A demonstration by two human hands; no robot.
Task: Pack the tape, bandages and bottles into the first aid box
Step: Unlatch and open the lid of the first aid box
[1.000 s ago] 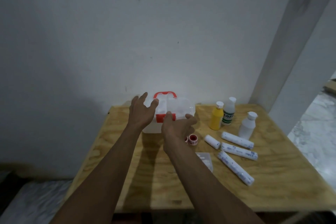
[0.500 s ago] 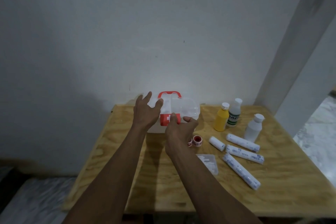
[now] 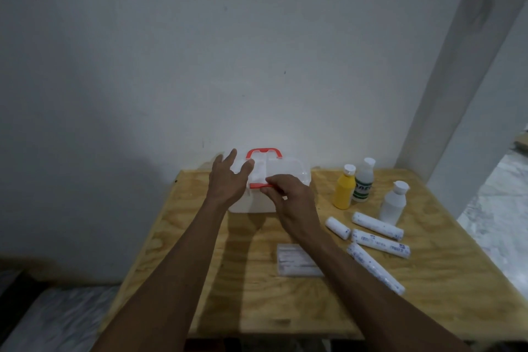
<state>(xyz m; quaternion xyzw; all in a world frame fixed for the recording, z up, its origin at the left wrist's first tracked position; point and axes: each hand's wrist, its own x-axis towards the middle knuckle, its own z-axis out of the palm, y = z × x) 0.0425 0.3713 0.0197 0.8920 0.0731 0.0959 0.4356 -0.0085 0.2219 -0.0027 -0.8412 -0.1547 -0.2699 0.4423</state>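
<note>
A translucent white first aid box (image 3: 291, 171) with a red handle and a red front latch stands at the back of the wooden table (image 3: 200, 251), lid down. My left hand (image 3: 227, 180) rests spread against the box's left side. My right hand (image 3: 291, 200) pinches the red latch at the front. A yellow bottle (image 3: 345, 188), a green-labelled bottle (image 3: 363, 181) and a white bottle (image 3: 394, 204) stand to the right. Several rolled bandages (image 3: 377, 226) lie in front of them. The tape roll is hidden behind my right hand.
A flat clear packet (image 3: 297, 260) lies on the table under my right forearm. A white wall rises right behind the box. A pillar (image 3: 457, 94) stands at the right, with marble floor (image 3: 503, 208) beyond the table's right edge.
My right hand has closed on the red latch and tipped it up, so only its edge shows. The camera has tilted slightly. The left hand stays on the box.
</note>
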